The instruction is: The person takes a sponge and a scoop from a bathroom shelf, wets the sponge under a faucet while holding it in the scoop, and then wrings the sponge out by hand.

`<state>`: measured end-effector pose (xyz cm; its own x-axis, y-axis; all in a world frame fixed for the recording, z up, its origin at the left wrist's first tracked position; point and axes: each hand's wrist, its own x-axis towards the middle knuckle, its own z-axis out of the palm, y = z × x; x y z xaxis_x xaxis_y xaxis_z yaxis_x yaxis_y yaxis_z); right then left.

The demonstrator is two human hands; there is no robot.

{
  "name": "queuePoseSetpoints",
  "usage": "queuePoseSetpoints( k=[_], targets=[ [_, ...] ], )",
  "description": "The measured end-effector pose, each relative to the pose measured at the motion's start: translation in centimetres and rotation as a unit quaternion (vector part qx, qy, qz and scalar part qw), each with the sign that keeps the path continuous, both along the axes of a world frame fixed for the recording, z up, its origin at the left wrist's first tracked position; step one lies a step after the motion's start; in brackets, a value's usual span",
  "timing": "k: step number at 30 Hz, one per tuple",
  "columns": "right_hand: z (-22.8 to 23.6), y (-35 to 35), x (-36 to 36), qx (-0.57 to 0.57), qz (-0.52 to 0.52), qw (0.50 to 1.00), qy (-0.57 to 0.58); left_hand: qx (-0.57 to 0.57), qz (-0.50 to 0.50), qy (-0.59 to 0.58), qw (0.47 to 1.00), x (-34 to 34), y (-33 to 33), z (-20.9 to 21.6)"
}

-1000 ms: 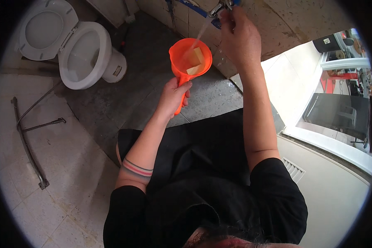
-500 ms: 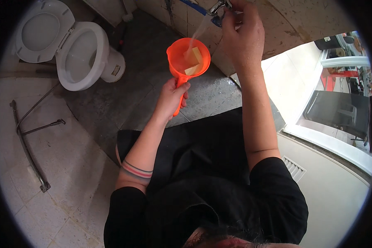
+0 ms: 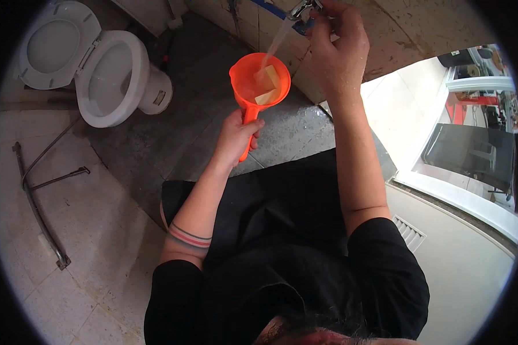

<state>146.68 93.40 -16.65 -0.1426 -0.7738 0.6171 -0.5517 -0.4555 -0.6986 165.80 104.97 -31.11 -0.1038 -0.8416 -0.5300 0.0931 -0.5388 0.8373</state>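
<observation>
My left hand (image 3: 233, 139) is wrapped around the handle of an orange plastic dipper (image 3: 242, 77), its bowl held up under a running tap. Two pale yellow block-like pieces (image 3: 272, 77) lie inside the bowl; what they are made of I cannot make out. From the chrome tap (image 3: 300, 8) at the top, a stream of water (image 3: 277, 41) falls into the bowl beside them. My right hand (image 3: 344, 52) is wet and has its fingers closed at the tap's handle, which they partly cover.
A white toilet (image 3: 110, 77) with its lid raised stands at the far left. Below it, a metal grab bar (image 3: 40, 213) is fixed to the tiled wall. Tiled wall (image 3: 385, 34) rises close behind the tap. A white-framed glass door (image 3: 466, 155) is at the right, above a floor grate (image 3: 408, 232).
The dipper sits very slightly further left in view, as does the toilet. The water stream looks a little fuller. Both hands keep their hold.
</observation>
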Motion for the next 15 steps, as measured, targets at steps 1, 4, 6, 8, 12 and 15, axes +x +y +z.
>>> queuePoseSetpoints(
  k=[1,4,6,8,12,15],
  targets=[
    [0.0,-0.1,0.0,0.015,0.003,1.000,-0.018,0.001,0.001,0.002,1.000,0.0,0.0,0.0],
    [-0.1,-0.3,0.2,0.036,0.007,0.998,-0.051,0.005,0.002,0.001,1.000,0.0,0.1,0.1],
    [-0.2,-0.3,0.2,0.018,0.002,0.999,-0.042,0.007,0.001,-0.005,1.000,0.1,0.0,-0.1],
    [-0.3,-0.4,0.1,0.030,0.010,0.999,-0.042,0.011,-0.003,-0.013,1.000,0.3,0.0,-0.3],
    [-0.4,-0.5,0.1,0.040,0.017,0.997,-0.065,0.011,-0.012,-0.028,0.999,0.4,-0.1,-0.4],
    [-0.5,-0.4,0.1,0.011,-0.004,0.999,-0.030,0.007,-0.015,-0.031,0.999,0.6,0.1,-0.9]
  ],
)
